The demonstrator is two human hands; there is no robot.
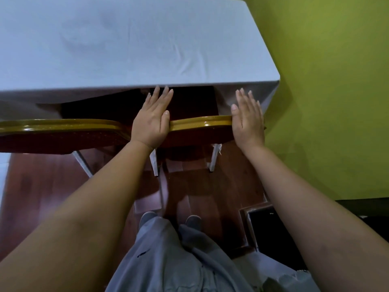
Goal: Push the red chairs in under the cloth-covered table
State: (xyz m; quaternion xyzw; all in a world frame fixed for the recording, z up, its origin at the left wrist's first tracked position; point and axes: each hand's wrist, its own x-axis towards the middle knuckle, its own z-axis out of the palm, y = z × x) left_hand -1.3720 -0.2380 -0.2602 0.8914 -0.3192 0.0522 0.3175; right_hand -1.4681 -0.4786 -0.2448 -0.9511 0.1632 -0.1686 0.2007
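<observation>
A table (130, 45) covered with a pale grey cloth fills the upper part of the head view. Two red chairs with gold-painted frames stand at its near edge, seats under the cloth. The right chair (197, 125) has its gold top rail between my hands. My left hand (152, 121) lies flat over the rail's left end, fingers straight and reaching to the cloth edge. My right hand (248, 121) rests flat against the rail's right end, fingers together. The left chair (59, 128) stands beside it, its backrest touching the right chair's.
A green wall (336, 91) runs close along the table's right side. The floor (42, 186) is dark red wood. A dark box with a wooden rim (271, 226) sits on the floor at the right, near my feet (170, 221).
</observation>
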